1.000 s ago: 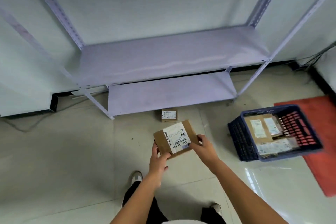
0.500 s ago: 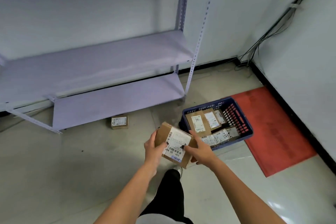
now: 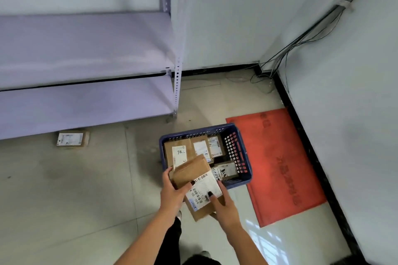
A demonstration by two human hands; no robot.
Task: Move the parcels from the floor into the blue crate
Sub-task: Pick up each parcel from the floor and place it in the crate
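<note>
Held parcel partly hiding blue crate's near rim

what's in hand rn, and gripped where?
One labelled cardboard parcel: left hand holds its left edge, right hand its lower right corner, thumb on the label.

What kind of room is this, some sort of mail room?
Probably a parcel sorting or storage room: bare metal shelving against the wall, a blue crate of labelled cardboard parcels, and another small parcel on the tiled floor.
</note>
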